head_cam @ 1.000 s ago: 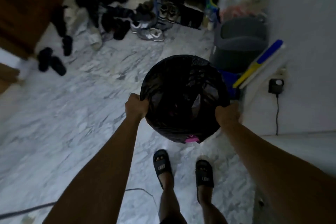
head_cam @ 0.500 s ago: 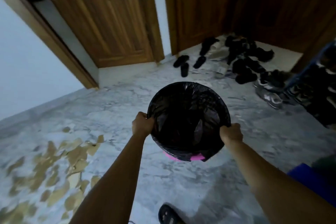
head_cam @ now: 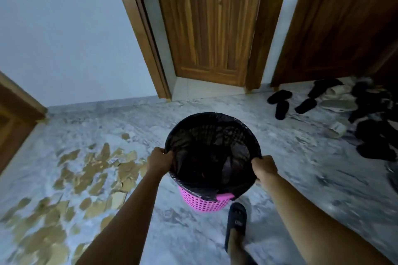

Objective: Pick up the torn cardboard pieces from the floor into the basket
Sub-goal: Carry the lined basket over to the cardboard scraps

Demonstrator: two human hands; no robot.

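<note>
Grey-veined marble floor (head_cam: 301,178) fills a hallway with wooden doors (head_cam: 211,28) and a pale wall. Both hands carry a round pink plastic lattice basket (head_cam: 202,202) lined with a black plastic bag (head_cam: 215,135). Left hand (head_cam: 159,161) grips the rim's left side; right hand (head_cam: 265,166) grips its right side. Torn brown cardboard pieces (head_cam: 86,178) lie scattered on the floor to the left. Dark shoes (head_cam: 366,118) cluster far right. One foot in a dark slide sandal (head_cam: 235,222) is below the basket.

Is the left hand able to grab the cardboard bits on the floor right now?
Probably not yet: the left hand grips the basket rim, and the cardboard pieces lie on the floor to its left.
</note>
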